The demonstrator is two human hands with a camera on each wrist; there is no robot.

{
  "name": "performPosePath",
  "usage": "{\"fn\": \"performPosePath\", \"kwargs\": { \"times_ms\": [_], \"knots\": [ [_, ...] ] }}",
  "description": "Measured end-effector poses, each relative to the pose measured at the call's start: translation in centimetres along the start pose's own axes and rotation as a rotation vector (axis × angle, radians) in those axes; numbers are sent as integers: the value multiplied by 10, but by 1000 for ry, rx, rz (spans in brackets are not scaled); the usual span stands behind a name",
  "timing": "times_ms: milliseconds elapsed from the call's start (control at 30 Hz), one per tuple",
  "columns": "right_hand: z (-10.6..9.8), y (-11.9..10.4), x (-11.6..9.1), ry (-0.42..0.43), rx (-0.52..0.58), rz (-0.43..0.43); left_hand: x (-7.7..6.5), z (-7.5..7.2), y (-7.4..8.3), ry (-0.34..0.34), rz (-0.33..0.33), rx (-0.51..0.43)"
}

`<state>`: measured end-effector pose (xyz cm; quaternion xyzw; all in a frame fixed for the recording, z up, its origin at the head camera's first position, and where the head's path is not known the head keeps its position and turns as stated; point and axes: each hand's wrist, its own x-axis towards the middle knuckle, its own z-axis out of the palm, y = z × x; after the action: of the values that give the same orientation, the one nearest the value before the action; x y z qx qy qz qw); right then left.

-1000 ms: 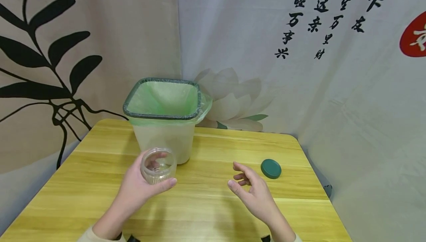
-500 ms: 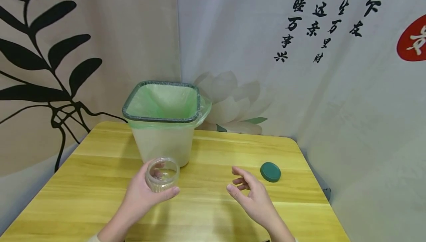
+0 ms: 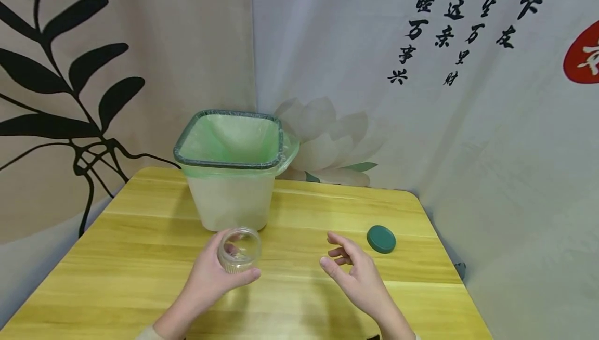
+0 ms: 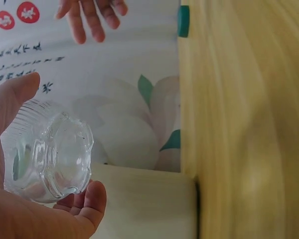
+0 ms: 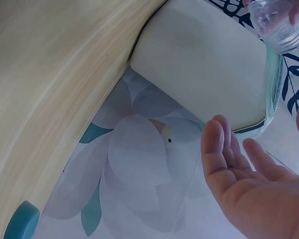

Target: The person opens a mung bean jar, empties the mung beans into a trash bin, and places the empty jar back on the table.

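Observation:
A clear, lidless plastic jar (image 3: 240,249) is held upright above the table by my left hand (image 3: 217,270), thumb on the near side and fingers round the far side. The left wrist view shows the jar (image 4: 52,154) between thumb and fingers, its base toward the camera's right. My right hand (image 3: 353,277) hovers over the table with loosely bent fingers and nothing in it. A round green lid (image 3: 381,239) lies flat on the table just beyond the right hand, apart from it. In the right wrist view, the hand (image 5: 254,184) shows its bare palm and fingers.
A whitish bin (image 3: 234,199) lined with a green bag (image 3: 234,140) stands on the table behind the jar. The wooden table (image 3: 299,303) ends in front of a printed curtain (image 3: 337,33) with plant and flower designs and written characters.
My left hand has moved right and slightly nearer with the jar, away from the bin's front. My right hand hangs in about the same place. The lid has not moved.

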<state>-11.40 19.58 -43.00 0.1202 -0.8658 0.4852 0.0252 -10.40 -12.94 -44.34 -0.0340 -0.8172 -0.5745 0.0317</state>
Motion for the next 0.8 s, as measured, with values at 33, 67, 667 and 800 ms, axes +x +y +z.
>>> {"fn": "performPosePath", "kwargs": {
  "times_ms": [33, 67, 667, 800],
  "knots": [
    [0, 1, 0, -1, -2, -2, 0, 1, -1, -5, -1, -2],
    [0, 1, 0, -1, -2, -3, 1, 3, -2, -7, -3, -1],
    [4, 7, -2, -4, 12, 54, 8, 30, -22, -40, -4, 54],
    [4, 9, -3, -5, 10, 64, 11, 40, -26, -49, -10, 65]
  ]
}}
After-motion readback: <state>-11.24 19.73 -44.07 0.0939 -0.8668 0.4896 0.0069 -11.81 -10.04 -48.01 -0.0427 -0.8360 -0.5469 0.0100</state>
